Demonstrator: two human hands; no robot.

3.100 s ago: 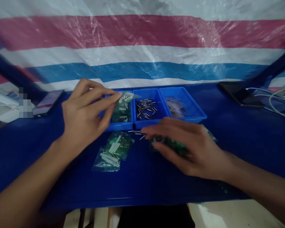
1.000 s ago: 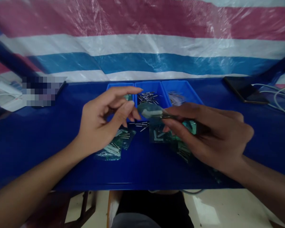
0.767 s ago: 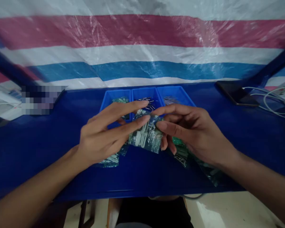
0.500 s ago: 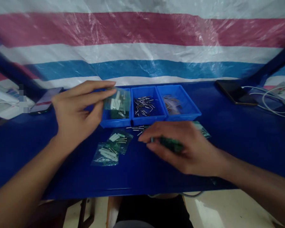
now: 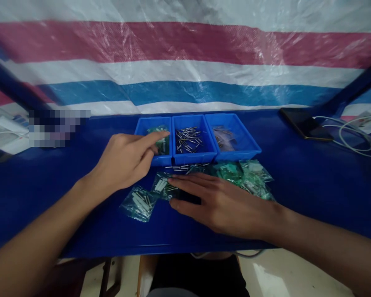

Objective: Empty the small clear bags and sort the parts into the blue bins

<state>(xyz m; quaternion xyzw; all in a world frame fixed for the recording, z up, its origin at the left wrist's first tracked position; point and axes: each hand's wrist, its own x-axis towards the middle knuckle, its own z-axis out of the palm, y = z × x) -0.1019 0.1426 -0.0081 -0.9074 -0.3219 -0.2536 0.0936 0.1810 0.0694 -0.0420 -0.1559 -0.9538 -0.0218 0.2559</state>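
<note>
Blue table (image 5: 99,229), right hand (image 5: 218,202) half-spread on packet (image 5: 160,185).

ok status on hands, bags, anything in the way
Left hand over left blue bin. Right hand open at bag of white plugs and screws. Loose metal pins before middle blue bin, possibly in the way.
</note>
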